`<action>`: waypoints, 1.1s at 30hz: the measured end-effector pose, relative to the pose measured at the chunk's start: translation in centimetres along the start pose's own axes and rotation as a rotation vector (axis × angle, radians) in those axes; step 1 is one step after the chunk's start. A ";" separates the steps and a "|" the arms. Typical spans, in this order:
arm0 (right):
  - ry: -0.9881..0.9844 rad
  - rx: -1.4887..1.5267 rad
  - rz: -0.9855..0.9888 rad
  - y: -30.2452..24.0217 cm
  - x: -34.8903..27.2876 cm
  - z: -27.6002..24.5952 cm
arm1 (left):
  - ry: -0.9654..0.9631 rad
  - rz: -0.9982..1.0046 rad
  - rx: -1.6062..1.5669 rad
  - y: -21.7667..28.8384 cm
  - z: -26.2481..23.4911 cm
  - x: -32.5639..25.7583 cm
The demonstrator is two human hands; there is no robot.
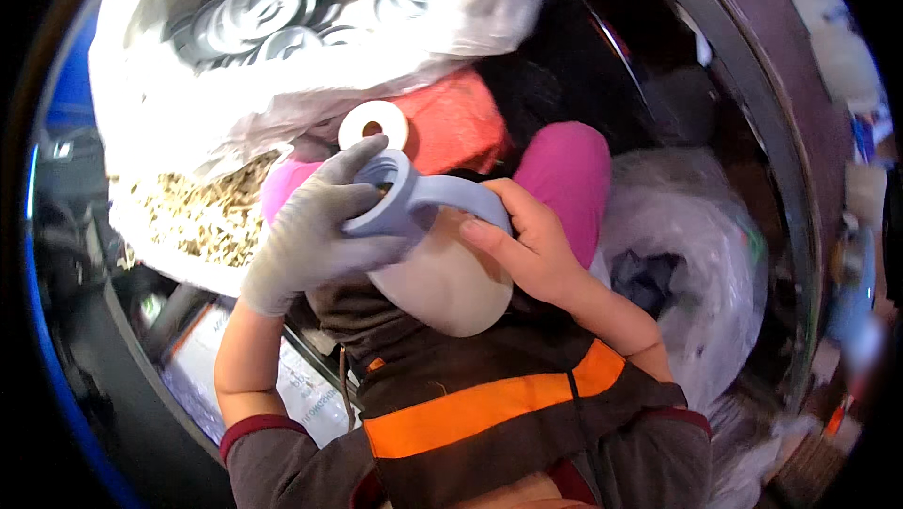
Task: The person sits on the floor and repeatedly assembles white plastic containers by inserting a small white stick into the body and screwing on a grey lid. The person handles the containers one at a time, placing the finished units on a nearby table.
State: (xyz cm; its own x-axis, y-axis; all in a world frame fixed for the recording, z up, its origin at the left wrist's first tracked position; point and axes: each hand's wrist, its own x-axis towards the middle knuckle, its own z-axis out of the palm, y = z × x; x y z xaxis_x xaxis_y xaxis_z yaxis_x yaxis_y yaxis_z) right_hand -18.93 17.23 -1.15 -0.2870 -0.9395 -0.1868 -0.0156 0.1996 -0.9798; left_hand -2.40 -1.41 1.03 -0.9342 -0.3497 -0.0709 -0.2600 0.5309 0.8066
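Note:
In front of my lap I hold a jug (453, 293) with a cloudy, translucent body and a grey-blue threaded collar and handle. It is tilted, its mouth toward the upper left. My left hand (324, 222), in a pale thin glove, grips the collar, with the fingers at the rim of the mouth. My bare right hand (530, 241) is closed round the handle at the right, its thumb over it. Inside the mouth something small and dark shows, too little of it to name. Just beyond my left fingertips lies a white ring-shaped roll (393, 121).
A large white sack (282, 100) at the back left holds several grey round lids (259, 8). Below it is a heap of straw-coloured shavings (202, 222). A red bag or cloth (456, 119) lies behind the jug. At the right stands a clear plastic bag (710, 264) with dark contents.

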 end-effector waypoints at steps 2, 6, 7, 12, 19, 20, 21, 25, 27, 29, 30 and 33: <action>-0.110 0.009 0.042 -0.3 0.9 0.2 | -0.028 -0.068 0.114 2.1 -0.8 -0.1; -0.133 0.183 0.002 0.6 4.6 -0.3 | 0.225 -0.243 -0.271 -0.6 -2.1 -3.0; -0.105 0.124 0.024 0.7 6.9 -1.0 | 0.325 -0.262 -0.281 -2.0 -2.6 -4.2; -0.375 -0.465 0.165 4.6 15.2 -6.3 | 1.006 -0.379 -1.086 -6.9 -1.5 -9.6; -0.325 -0.880 0.604 20.5 18.9 -23.1 | 1.151 -0.316 -1.422 -13.2 -0.1 -12.8; -0.288 -0.828 0.603 23.0 19.3 -23.9 | 1.136 -0.315 -1.396 -13.0 0.0 -12.6; -0.249 -0.775 0.594 24.9 20.0 -24.4 | 1.121 -0.308 -1.364 -12.8 -0.1 -12.4; -0.060 -0.925 0.340 33.9 22.5 -22.4 | 1.171 -0.485 -0.982 -12.3 -0.4 -11.4; 0.053 -0.872 0.424 34.9 24.0 -19.1 | 1.257 -0.521 -0.919 -11.9 -0.4 -11.0; 0.129 -0.869 0.418 37.4 25.1 -17.4 | 1.211 -0.545 -0.889 -10.9 -0.5 -10.4; 0.172 -0.899 0.375 41.0 25.1 -17.6 | 1.168 -0.535 -0.861 -11.0 -0.7 -10.0; 0.230 -0.865 0.378 44.2 25.7 -17.0 | 1.147 -0.569 -0.989 -10.6 -1.2 -9.0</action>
State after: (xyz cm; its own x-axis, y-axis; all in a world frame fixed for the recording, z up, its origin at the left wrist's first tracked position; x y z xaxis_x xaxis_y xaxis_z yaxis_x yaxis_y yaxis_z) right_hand -43.32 6.62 -47.99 -0.5965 -0.7122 -0.3700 -0.5562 0.6992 -0.4491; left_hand 9.07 -4.84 -6.19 0.0059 -0.9208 -0.3899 0.1841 -0.3823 0.9055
